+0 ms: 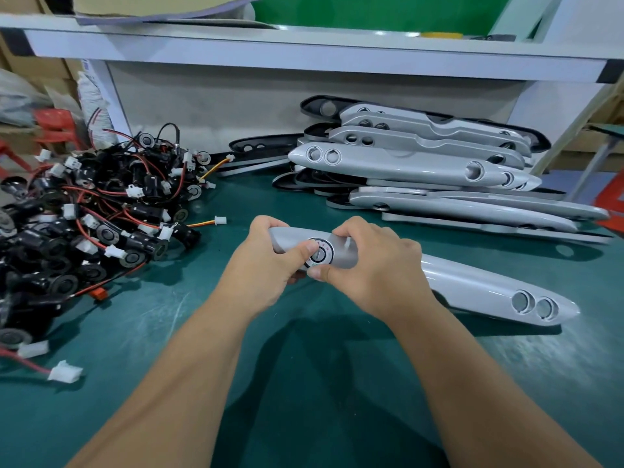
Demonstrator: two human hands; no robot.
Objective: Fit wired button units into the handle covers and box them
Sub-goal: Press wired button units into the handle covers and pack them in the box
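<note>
With your left hand [270, 261] gripping the cover [472, 285] above the bench [304, 366] and your right hand [368, 265] pinching the button unit [320, 254] at its hole, press it square with both thumbs until the rim sits flush.

Single head-worn view, angled forward and down. Close over green bench [304, 383]. Shelf [304, 45] at far edge.
</note>
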